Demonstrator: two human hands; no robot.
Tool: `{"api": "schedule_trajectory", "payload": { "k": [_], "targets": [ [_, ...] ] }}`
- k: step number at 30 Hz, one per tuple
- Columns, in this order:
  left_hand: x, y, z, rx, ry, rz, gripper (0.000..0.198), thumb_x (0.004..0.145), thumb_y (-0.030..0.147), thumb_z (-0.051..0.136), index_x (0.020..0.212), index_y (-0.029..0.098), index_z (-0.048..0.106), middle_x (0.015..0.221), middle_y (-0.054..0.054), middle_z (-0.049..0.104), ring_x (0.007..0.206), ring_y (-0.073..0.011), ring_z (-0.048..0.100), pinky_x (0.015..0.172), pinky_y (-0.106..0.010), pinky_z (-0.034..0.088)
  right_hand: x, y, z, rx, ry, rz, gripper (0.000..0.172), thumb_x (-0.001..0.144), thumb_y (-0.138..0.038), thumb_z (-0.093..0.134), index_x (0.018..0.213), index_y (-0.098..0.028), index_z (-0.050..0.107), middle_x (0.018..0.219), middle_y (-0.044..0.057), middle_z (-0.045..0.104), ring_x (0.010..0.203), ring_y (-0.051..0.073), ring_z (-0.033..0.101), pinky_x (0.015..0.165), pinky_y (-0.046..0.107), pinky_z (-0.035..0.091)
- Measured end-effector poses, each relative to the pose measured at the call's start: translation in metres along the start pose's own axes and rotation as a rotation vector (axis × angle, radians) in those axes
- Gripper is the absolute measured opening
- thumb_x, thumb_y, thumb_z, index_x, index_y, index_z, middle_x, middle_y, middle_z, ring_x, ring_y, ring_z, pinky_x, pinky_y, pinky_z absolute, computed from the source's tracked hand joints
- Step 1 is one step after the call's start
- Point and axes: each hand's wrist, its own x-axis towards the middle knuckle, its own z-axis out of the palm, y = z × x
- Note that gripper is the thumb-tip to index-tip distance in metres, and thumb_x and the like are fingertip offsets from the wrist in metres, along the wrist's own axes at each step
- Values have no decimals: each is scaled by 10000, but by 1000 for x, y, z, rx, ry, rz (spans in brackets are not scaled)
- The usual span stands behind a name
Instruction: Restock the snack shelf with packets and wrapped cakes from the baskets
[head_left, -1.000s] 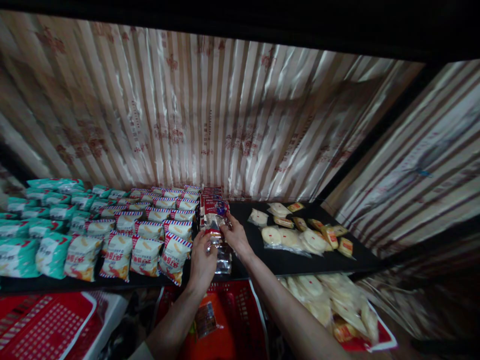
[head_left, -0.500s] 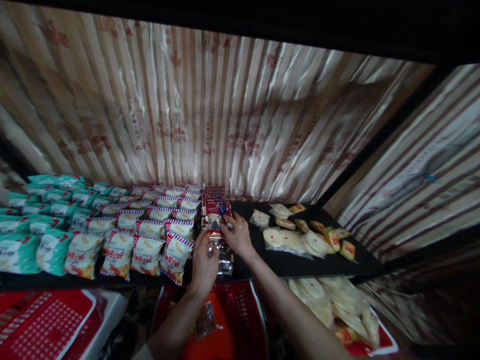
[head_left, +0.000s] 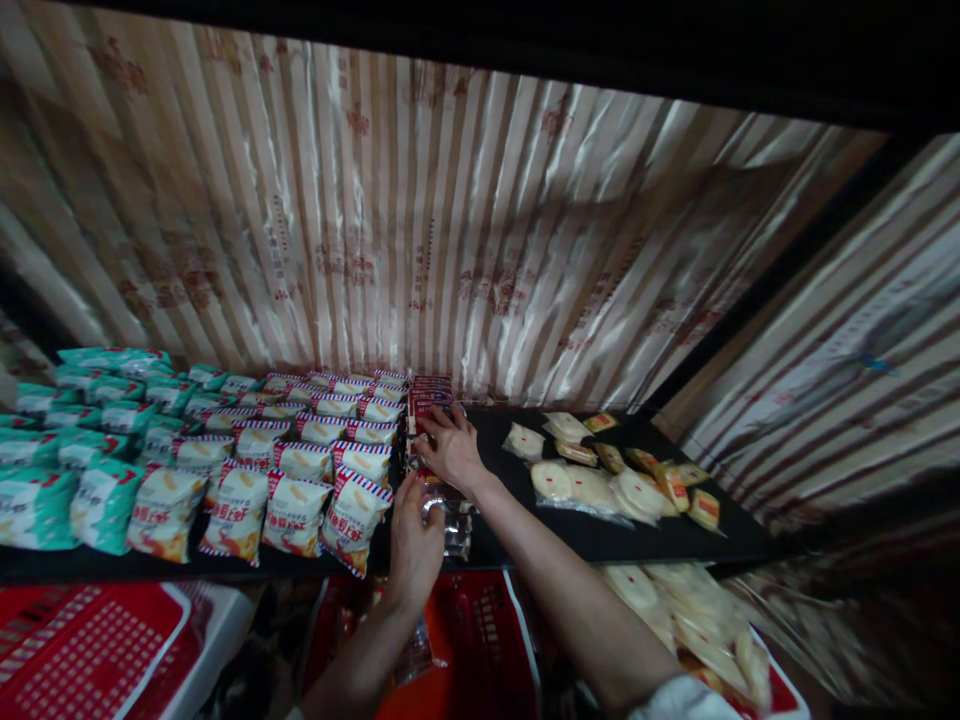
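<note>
A row of dark red snack packets [head_left: 431, 388] runs from the back of the black shelf toward its front edge. On top of this row lies my right hand [head_left: 454, 452], fingers stretched and spread over the packets. Nearer to me, my left hand [head_left: 414, 545] is curled around the left side of a shiny clear-wrapped packet [head_left: 456, 528], with its thumb over the top. My hands partly hide the middle of the row. Bags with red-and-blue striped edges [head_left: 295, 512] stand close to the left of my left hand.
Teal bags [head_left: 105, 505] fill the far left of the shelf [head_left: 517, 540]. Clear packs of pale round pieces [head_left: 589, 485] and small yellow packets [head_left: 705, 510] lie on the right. Below are red baskets [head_left: 90, 650] and an orange surface [head_left: 465, 675]. Striped sheeting [head_left: 487, 240] hangs behind.
My right hand has moved farther back along the row and now lies flatter on the dark red packets. My left hand has shifted slightly toward me, beside the clear-wrapped packet.
</note>
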Motion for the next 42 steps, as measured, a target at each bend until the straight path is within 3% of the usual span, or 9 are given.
{"api": "schedule_trajectory", "payload": {
  "k": [9,19,25,33,42],
  "targets": [
    [1,0,1,26,26,-19,439,690,103,492,1111,164,598,1247,-106,556,1170,-223,520,1024,-358,401,4,-3,9,-87,1,-26,486,835,-441,475,1294,-280,484,1444,51,369,1364,330,142,1051,480,173],
    [0,1,1,20,15,-14,450,680,89,494,1109,176,594,1221,-93,572,1158,-216,528,1007,-351,423,5,2,11,-84,-68,21,461,858,-492,400,1285,-335,477,1446,5,364,1359,296,167,1033,469,218],
    [-3,2,2,-21,4,-25,457,710,102,463,1154,170,552,1289,-97,515,1079,-182,580,967,-319,457,7,3,9,-82,-49,44,468,852,-484,420,1285,-318,486,1448,30,360,1356,318,168,1043,479,170],
    [-9,7,-1,68,4,48,469,711,106,468,1171,156,547,1353,-130,449,1242,-251,452,1041,-400,389,9,4,3,-92,-34,32,510,844,-500,435,1308,-292,466,1441,60,373,1373,295,156,1059,455,138],
    [-42,13,-8,160,27,168,463,743,104,459,1191,195,532,1406,-97,393,1303,-235,373,1095,-403,308,6,5,5,-41,25,22,515,851,-470,462,1325,-270,450,1478,75,305,1388,267,132,1079,450,135]
  ]
}}
